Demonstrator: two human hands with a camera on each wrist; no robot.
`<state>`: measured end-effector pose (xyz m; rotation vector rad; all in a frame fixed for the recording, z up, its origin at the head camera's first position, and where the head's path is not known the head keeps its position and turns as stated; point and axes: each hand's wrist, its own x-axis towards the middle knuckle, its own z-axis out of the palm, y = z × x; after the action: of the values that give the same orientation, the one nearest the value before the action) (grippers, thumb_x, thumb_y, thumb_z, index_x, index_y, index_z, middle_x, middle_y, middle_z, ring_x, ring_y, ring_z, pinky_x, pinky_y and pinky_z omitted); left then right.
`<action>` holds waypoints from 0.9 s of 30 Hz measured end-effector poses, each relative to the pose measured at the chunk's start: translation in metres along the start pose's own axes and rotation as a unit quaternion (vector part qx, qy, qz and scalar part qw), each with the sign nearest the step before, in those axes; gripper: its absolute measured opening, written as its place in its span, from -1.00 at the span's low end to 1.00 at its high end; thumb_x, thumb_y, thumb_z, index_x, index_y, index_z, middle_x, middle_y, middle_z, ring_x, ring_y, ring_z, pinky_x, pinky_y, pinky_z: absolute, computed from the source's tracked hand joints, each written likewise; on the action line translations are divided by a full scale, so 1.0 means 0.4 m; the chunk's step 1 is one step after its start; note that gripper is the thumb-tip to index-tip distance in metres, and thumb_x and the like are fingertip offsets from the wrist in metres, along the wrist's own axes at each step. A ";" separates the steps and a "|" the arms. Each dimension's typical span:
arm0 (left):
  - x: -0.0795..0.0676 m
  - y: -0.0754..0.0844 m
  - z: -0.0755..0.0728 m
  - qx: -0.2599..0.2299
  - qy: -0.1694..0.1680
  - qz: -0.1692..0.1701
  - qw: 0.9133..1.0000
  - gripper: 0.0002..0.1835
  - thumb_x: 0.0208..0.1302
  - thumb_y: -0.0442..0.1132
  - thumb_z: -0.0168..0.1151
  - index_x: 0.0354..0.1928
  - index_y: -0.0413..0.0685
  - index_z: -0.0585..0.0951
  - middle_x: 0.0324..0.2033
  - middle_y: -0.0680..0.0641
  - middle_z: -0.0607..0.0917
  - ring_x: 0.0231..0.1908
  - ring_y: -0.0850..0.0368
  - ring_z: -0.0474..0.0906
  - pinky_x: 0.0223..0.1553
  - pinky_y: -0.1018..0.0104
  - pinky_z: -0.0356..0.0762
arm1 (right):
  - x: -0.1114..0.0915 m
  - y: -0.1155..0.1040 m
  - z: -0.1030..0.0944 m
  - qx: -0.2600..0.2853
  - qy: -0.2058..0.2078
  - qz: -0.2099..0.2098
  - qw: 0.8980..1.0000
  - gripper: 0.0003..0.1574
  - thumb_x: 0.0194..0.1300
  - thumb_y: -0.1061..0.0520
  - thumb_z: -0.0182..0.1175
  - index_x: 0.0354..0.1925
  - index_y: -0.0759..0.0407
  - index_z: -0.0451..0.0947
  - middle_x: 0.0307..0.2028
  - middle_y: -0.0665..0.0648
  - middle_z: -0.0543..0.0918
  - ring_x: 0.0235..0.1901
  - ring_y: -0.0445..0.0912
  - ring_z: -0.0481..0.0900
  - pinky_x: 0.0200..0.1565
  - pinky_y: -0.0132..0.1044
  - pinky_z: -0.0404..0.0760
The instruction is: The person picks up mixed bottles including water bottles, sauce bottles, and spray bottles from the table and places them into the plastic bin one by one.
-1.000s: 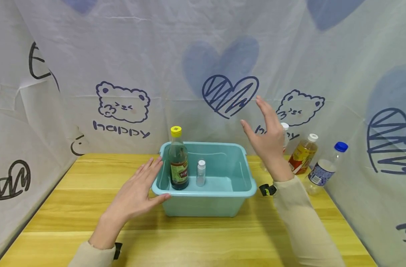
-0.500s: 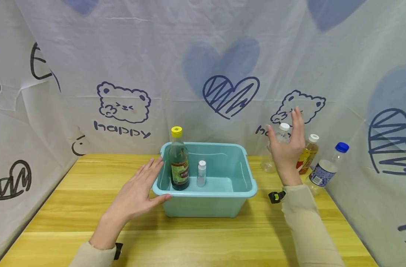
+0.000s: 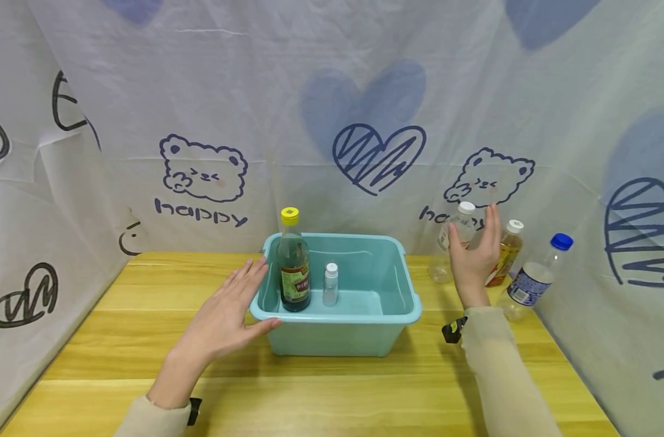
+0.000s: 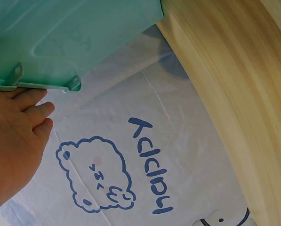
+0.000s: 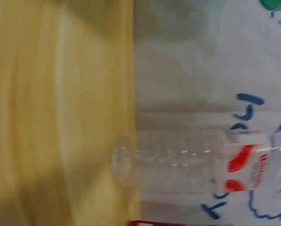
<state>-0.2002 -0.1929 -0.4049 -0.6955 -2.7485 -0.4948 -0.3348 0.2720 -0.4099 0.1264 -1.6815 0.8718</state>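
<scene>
My left hand (image 3: pixel 220 312) rests at the left end of a teal plastic bin (image 3: pixel 343 318), fingers straight along its rim; the left wrist view shows the fingers (image 4: pixel 34 110) against the rim. Inside the bin stand a dark sauce bottle (image 3: pixel 295 279) with a yellow cap and a small clear bottle (image 3: pixel 330 288) with a white cap. My right hand (image 3: pixel 476 261) is beside a clear plastic bottle (image 3: pixel 440 269) with a white cap and red-and-white label (image 5: pixel 247 165). Thumb and fingers are spread about its upper part; whether they touch it cannot be told.
To the right of my right hand stand an amber drink bottle (image 3: pixel 508 255) with a white cap and a blue-capped bottle (image 3: pixel 528 283), which appears tilted. A printed white cloth (image 3: pixel 288 182) hangs behind the wooden table (image 3: pixel 332 394) and along its sides.
My right hand has moved right and down from above the bin's right end to the clear bottle. The left hand and the things in the bin have stayed put.
</scene>
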 end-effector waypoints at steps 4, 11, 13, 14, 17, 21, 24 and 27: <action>0.000 0.002 -0.001 0.001 0.002 0.001 1.000 0.14 0.32 0.45 0.18 0.67 -0.09 0.02 0.66 -0.03 -0.03 0.63 -0.12 -0.06 0.61 -0.10 -0.01 | -0.023 0.035 0.002 -0.023 -0.016 0.021 0.999 -0.08 0.32 0.06 0.46 0.50 0.32 0.32 0.53 0.17 0.34 0.51 0.04 0.29 0.56 -0.14 0.22; -0.001 0.002 0.000 0.004 -0.001 -0.001 1.000 0.14 0.32 0.46 0.17 0.67 -0.09 0.02 0.67 -0.01 -0.05 0.63 -0.13 -0.07 0.61 -0.10 -0.01 | -0.047 0.074 0.005 -0.052 -0.059 0.076 0.994 -0.03 0.30 0.08 0.48 0.53 0.24 0.29 0.55 0.15 0.31 0.52 0.07 0.27 0.57 -0.13 0.21; -0.002 0.002 0.001 0.005 0.001 0.000 1.000 0.14 0.32 0.45 0.17 0.67 -0.09 0.02 0.67 -0.02 -0.04 0.62 -0.13 -0.06 0.61 -0.10 -0.01 | -0.050 0.079 0.004 -0.063 -0.080 0.098 0.990 -0.02 0.32 0.06 0.46 0.55 0.21 0.26 0.56 0.16 0.28 0.53 0.09 0.25 0.57 -0.10 0.20; -0.002 0.001 0.001 0.005 0.003 0.001 1.000 0.14 0.32 0.45 0.17 0.67 -0.10 0.02 0.67 -0.03 -0.04 0.62 -0.14 -0.05 0.61 -0.10 -0.01 | -0.051 0.081 0.004 -0.067 -0.092 0.111 0.987 -0.01 0.33 0.05 0.46 0.56 0.21 0.24 0.57 0.17 0.27 0.53 0.09 0.24 0.57 -0.09 0.20; -0.003 0.001 0.002 0.006 0.009 0.004 1.000 0.13 0.32 0.45 0.17 0.67 -0.11 0.03 0.66 -0.04 -0.03 0.62 -0.15 -0.04 0.61 -0.11 0.01 | -0.052 0.087 0.005 -0.077 -0.126 0.146 0.978 0.02 0.36 0.01 0.43 0.60 0.16 0.17 0.58 0.18 0.23 0.54 0.13 0.22 0.58 -0.01 0.18; -0.003 0.001 0.002 0.006 0.012 0.007 1.000 0.13 0.33 0.45 0.17 0.67 -0.10 0.03 0.66 -0.05 -0.02 0.62 -0.15 -0.04 0.60 -0.13 0.02 | -0.053 0.093 0.005 -0.081 -0.148 0.170 0.971 0.05 0.37 0.01 0.42 0.63 0.09 0.12 0.58 0.20 0.24 0.53 0.18 0.23 0.57 0.09 0.18; -0.002 0.000 0.001 0.007 0.009 0.005 1.000 0.13 0.33 0.46 0.16 0.67 -0.10 0.02 0.66 -0.05 -0.03 0.62 -0.16 -0.05 0.60 -0.12 0.01 | -0.053 0.098 0.007 -0.084 -0.150 0.171 0.970 0.04 0.36 0.02 0.43 0.62 0.10 0.14 0.55 0.24 0.27 0.51 0.22 0.26 0.56 0.12 0.20; -0.003 -0.001 0.000 0.006 0.004 0.003 1.000 0.14 0.33 0.46 0.16 0.67 -0.10 0.01 0.67 -0.04 -0.05 0.62 -0.15 -0.06 0.61 -0.11 -0.01 | -0.052 0.103 0.008 -0.086 -0.150 0.166 0.971 0.01 0.36 0.02 0.44 0.60 0.14 0.18 0.54 0.27 0.30 0.49 0.24 0.29 0.55 0.14 0.22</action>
<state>-0.1994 -0.1935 -0.4054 -0.6963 -2.7391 -0.4789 -0.3519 0.2919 -0.4478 -0.1545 -2.0931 0.9853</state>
